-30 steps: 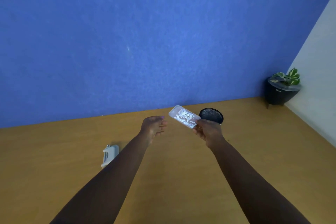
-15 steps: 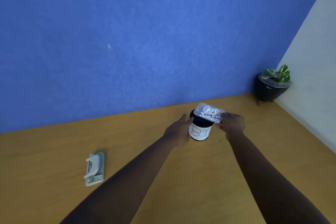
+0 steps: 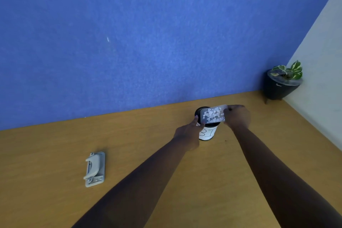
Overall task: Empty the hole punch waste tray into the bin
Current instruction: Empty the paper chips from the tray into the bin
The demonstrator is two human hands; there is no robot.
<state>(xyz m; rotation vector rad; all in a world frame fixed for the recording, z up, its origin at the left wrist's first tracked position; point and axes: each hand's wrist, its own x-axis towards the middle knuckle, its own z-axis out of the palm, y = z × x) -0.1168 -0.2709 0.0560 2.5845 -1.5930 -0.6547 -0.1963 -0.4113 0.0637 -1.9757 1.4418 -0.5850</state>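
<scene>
A plain blue wall (image 3: 148,42) is seen behind a tan, faintly wood-grained counter (image 3: 55,144). The hole punch (image 3: 95,169) is coloured pale grey. The waste tray (image 3: 212,114) is clear, speckled with white paper dots. The bin (image 3: 207,133) is black with a white label lettered in dark strokes. A black pot (image 3: 277,89) carries green-and-white variegated leaves.

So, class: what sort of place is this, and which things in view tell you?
Probably an office desk or study corner: a wooden desktop against a blue wall, a grey hole punch, a small desk bin, and a potted plant in the corner.
</scene>
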